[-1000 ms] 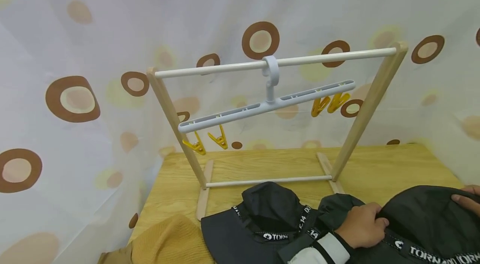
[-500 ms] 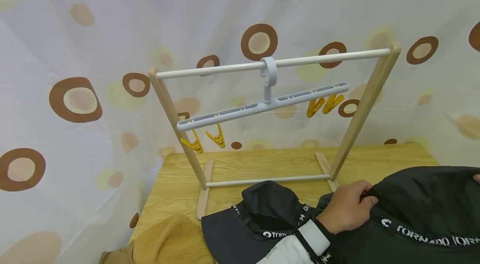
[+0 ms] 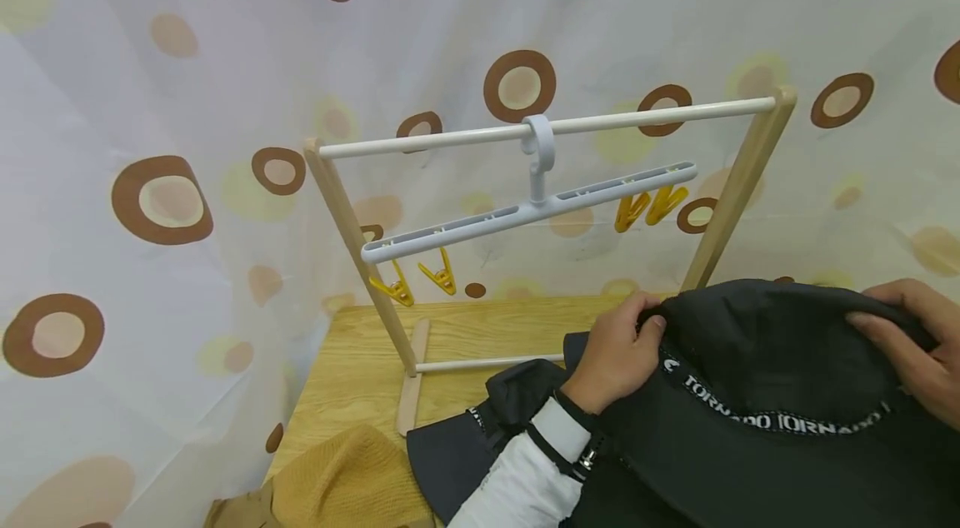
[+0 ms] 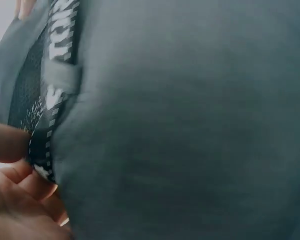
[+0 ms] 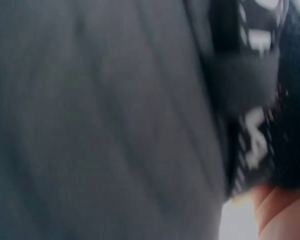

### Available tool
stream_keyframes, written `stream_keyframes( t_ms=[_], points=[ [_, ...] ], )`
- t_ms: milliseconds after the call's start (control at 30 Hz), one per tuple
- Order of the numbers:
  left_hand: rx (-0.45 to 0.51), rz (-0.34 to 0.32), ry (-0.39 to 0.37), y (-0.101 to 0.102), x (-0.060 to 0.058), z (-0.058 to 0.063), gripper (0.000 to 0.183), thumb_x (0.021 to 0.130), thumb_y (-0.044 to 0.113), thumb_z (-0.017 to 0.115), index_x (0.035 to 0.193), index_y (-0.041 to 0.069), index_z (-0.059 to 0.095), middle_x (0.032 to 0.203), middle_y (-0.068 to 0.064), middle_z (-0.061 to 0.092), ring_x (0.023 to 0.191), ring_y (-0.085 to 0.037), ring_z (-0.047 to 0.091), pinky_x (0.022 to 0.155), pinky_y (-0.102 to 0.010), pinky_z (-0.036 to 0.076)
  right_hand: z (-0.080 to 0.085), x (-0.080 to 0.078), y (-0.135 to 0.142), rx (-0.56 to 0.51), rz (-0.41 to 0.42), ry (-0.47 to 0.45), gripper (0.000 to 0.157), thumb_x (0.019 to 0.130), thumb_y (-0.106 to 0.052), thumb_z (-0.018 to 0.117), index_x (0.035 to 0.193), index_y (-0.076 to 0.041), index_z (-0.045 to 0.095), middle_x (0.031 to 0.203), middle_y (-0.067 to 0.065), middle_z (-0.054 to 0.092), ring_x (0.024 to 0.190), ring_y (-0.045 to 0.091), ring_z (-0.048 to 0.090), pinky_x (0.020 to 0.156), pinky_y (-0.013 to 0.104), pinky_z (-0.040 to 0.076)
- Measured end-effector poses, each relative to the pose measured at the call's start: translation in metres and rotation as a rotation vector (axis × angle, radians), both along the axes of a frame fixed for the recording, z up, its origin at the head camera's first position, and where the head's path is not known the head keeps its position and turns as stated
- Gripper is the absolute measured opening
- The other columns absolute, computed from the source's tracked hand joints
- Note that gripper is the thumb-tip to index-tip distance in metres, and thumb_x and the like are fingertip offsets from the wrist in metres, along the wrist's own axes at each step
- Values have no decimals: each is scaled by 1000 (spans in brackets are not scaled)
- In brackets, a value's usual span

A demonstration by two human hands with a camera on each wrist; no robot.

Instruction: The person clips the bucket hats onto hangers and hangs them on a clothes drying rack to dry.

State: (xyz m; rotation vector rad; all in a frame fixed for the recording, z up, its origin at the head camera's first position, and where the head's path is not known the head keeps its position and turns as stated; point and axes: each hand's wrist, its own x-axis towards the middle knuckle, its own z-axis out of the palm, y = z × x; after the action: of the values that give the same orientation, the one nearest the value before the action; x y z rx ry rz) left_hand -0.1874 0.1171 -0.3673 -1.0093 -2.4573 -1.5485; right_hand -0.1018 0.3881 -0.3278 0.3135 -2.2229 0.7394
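A black hat (image 3: 765, 328) with a white-lettered TORNADO sweatband is held up at the right of the head view, its opening toward me. My left hand (image 3: 618, 353) pinches its rim on the left, thumb on the near side. On the other side, my right hand (image 3: 918, 341) grips the rim between thumb and fingers. Dark fabric of the hat (image 4: 190, 125) fills most of the left wrist view, the pinching fingers at lower left. In the blurred right wrist view the hat (image 5: 105, 125) hides most of the hand.
Ahead stands a wooden rack (image 3: 352, 241) with a white top rod. A light grey hanger (image 3: 487, 224) hooks over it, with yellow clips (image 3: 438, 271) below. On the table (image 3: 345, 370) lie another black cap (image 3: 450, 457), a mustard knit hat (image 3: 348, 470) and a khaki piece (image 3: 243, 509).
Both hands have raised the black hat from the table at right and brought it up and leftward. It now hides the rack's right foot. The right hand has come fully into view.
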Motion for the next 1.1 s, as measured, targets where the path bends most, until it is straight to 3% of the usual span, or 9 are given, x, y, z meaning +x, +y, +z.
stream_keyframes(
  t_ms=[100, 200, 333, 433, 500, 633, 867, 967, 1100],
  points=[
    [75, -35, -20, -15, -5, 1, 23, 106, 17, 42, 118, 11, 60, 104, -8, 66, 79, -5, 53, 73, -16, 42, 10, -1, -27, 162, -29, -9, 3, 96, -1, 61, 99, 0, 60, 69, -2, 62, 48, -16, 43, 42, 15, 34],
    [145, -86, -10, -29, -7, 3, 27, 106, 17, 37, 119, 7, 59, 110, -13, 64, 86, -11, 56, 79, -18, 44, 17, -6, -44, 242, -57, -27, 7, 95, -6, 64, 100, -2, 60, 75, 13, 64, 57, -16, 44, 48, 14, 33],
    [191, -191, 85, -42, -7, 8, 44, 109, 34, 30, 127, 3, 55, 122, -16, 63, 105, -21, 63, 92, -20, 49, 19, -11, -58, 229, -22, -28, 8, 93, -5, 66, 98, -6, 61, 77, 6, 62, 64, -14, 44, 54, 15, 32],
    [148, -249, 186, -45, -7, 12, 46, 105, 42, 43, 131, 5, 55, 123, -14, 65, 108, -17, 65, 93, -17, 50, 17, -13, -64, 199, -17, -34, 8, 93, -4, 67, 98, -7, 62, 79, 5, 62, 68, -15, 42, 56, 14, 32],
    [120, -247, 229, -45, -6, 15, 40, 102, 38, 54, 125, 6, 60, 115, -11, 69, 97, -9, 65, 85, -13, 50, 15, -15, -66, 182, -12, -45, 8, 92, -4, 67, 98, -7, 62, 80, 6, 62, 69, -15, 42, 57, 15, 31],
    [155, -166, 187, -45, -8, 14, 19, 95, 17, 66, 110, 6, 71, 101, -10, 74, 83, -7, 66, 75, -11, 50, 11, -16, -66, 179, 2, -55, 12, 90, -1, 68, 95, -9, 63, 81, 0, 62, 73, -16, 42, 59, 14, 33],
    [238, -130, 42, -52, -18, 12, 18, 96, 17, 66, 109, 6, 73, 98, -14, 75, 65, -8, 64, 65, -17, 52, 2, -13, -67, 129, 99, -96, 19, 87, -1, 72, 92, -18, 64, 79, -21, 55, 68, -8, 45, 60, 13, 34],
    [185, -151, 13, -58, -20, 16, 20, 95, 18, 67, 111, 8, 72, 103, -12, 74, 69, -5, 64, 68, -18, 53, 2, -15, -72, 102, 127, -102, 16, 88, -4, 73, 95, -18, 68, 84, -23, 59, 71, -10, 49, 63, 10, 37],
    [129, -160, 34, -59, -22, 22, 23, 97, 22, 64, 115, 9, 72, 114, -9, 73, 97, -10, 68, 87, -18, 52, 4, -21, -81, 95, 169, -111, 20, 88, -4, 72, 101, -19, 72, 94, -27, 63, 79, -13, 55, 69, 6, 40]
  ],
)
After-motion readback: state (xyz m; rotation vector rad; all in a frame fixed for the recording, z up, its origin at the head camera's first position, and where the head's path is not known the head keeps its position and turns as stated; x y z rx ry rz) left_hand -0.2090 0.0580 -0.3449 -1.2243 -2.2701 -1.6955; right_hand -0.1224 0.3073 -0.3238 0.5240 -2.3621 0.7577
